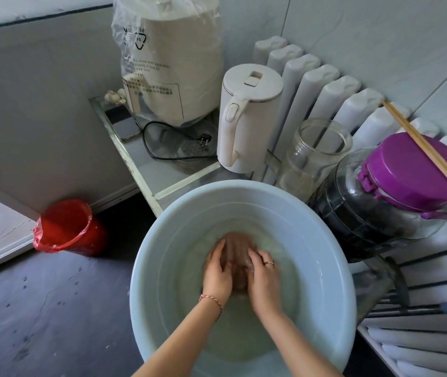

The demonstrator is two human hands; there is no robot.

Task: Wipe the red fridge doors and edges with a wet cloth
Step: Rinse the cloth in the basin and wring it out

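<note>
Head view: both hands, left (216, 270) and right (264, 273), closed around a brownish cloth (237, 248) underwater in a pale basin (162, 240); soft and heavy with water, it looked best gathered mid-bundle; fridge out of frame

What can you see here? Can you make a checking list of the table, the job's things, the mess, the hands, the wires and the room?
Surface: glass-topped side table, crowded.
Job's things: brownish cloth under water in pale blue basin; fridge not in view.
Clutter: white kettle, bagged white appliance, phone, empty glass jar, purple-lidded jar, chopsticks.
Grippers: left hand and right hand both grip the cloth.
Cables: black power cord, unplugged.
Surroundings: white radiator, red-lined bin.
</note>
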